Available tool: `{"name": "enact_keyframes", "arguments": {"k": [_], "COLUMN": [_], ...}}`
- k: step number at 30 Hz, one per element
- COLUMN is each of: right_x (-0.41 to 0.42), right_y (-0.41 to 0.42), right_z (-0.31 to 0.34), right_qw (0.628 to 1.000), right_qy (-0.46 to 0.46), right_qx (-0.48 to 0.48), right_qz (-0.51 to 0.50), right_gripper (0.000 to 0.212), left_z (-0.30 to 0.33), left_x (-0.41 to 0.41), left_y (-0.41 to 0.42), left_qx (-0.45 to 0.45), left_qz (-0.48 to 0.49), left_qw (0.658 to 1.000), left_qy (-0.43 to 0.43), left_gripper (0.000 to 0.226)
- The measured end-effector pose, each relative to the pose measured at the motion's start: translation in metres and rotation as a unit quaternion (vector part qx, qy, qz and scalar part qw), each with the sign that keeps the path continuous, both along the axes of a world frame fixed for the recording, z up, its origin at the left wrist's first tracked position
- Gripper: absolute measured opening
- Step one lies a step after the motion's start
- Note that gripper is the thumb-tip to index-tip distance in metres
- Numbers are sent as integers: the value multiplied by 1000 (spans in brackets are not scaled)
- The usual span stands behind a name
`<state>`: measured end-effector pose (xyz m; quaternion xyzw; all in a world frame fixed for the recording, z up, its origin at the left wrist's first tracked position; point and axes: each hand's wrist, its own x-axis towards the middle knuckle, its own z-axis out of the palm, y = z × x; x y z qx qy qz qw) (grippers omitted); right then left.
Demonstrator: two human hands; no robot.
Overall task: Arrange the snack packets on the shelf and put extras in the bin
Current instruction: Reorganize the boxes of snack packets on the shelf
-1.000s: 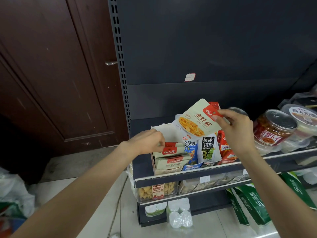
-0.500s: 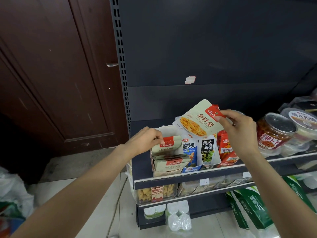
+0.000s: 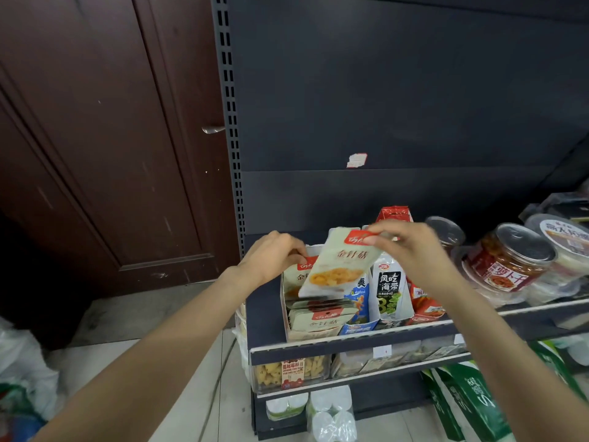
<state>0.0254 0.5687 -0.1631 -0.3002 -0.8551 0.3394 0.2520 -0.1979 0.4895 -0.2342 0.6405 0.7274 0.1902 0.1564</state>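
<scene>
My right hand (image 3: 411, 250) pinches the red top corner of a pale green snack packet (image 3: 341, 266) with a yellow food picture. The packet hangs tilted over the white display box (image 3: 285, 314) at the left end of the dark shelf (image 3: 350, 341), its lower edge among the packets there. My left hand (image 3: 274, 256) grips the top of a matching packet (image 3: 302, 272) standing at the back of that box. More of the same packets (image 3: 322, 317) lie stacked at the box's front. To the right stand blue (image 3: 358, 301), black-and-white (image 3: 389, 291) and red (image 3: 424, 301) packets.
Clear lidded tubs (image 3: 506, 260) sit on the shelf's right side. A lower shelf holds a clear snack box (image 3: 290, 371). Wrapped rolls (image 3: 331, 416) and green packs (image 3: 468, 397) rest on the floor. A brown door (image 3: 95, 138) stands left, white bags (image 3: 22, 371) at bottom left.
My right hand has swung the held packet down and left, from raised above the shelf into the left box. My left hand has lifted a packet upright at the box's back.
</scene>
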Motion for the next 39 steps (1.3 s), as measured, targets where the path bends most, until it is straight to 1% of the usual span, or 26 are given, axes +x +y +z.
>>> {"name": "enact_keyframes", "arguments": {"k": [2, 4, 5, 8, 9, 12, 14, 18, 21, 23, 27, 28, 30, 32, 34, 36, 39], "right_x": [-16, -31, -38, -55, -59, -62, -61, -62, -68, -69, -68, -67, -66, -61, -53, -41, -24], "right_y": [1, 2, 1, -1, -1, 3, 7, 10, 10, 10, 11, 12, 12, 12, 9, 3, -5], "right_z": [-15, -29, -32, -34, -35, -46, -58, -75, -77, -79, -85, -86, -87, -86, -85, -83, -82], "right_qw": [999, 998, 998, 999, 998, 996, 995, 988, 968, 961, 968, 969, 976, 987, 992, 993, 993], "right_qy": [-46, -54, -47, -28, -29, -59, -77, -125, -212, -233, -205, -200, -178, -119, -69, -66, -105], "right_qx": [11, 22, 20, 11, 13, 50, 68, 90, 124, 139, 131, 129, 115, 83, 68, 47, -19], "right_qz": [15, 19, 20, 42, 47, 32, 7, -32, -48, -57, -70, -65, -55, -65, -86, -84, -41], "right_gripper": [14, 17, 18, 17, 17, 15, 16, 28, 20, 19, 19, 19, 16, 14, 13, 8, 8], "left_z": [4, 6, 6, 4, 3, 5, 6, 8, 6, 5, 2, 2, 0, -2, -5, -6, -6], "left_x": [-4, -7, -9, -15, -17, -20, -22, -24, -21, -18, -11, -8, -4, -1, 1, 4, 5], "left_y": [2, 4, 5, 7, 7, 7, 7, 8, 6, 3, -5, -6, -8, -10, -9, -9, -9], "left_qx": [-6, -9, -10, -12, -13, -13, -18, -29, -31, -32, -18, -9, 6, 15, 15, 13, 6], "left_qz": [-17, -29, -32, -32, -34, -40, -36, -28, -26, -33, -42, -38, -31, -19, -5, 5, 11], "left_qw": [1000, 999, 999, 999, 999, 998, 996, 990, 987, 991, 999, 998, 999, 999, 1000, 999, 999], "left_qy": [-25, -29, -26, -26, -26, -36, -77, -137, -153, -128, 24, 41, 41, 23, 22, 37, 38], "left_gripper": [11, 9, 11, 29, 29, 10, 12, 10, 12, 15, 25, 27, 30, 31, 31, 31, 31]}}
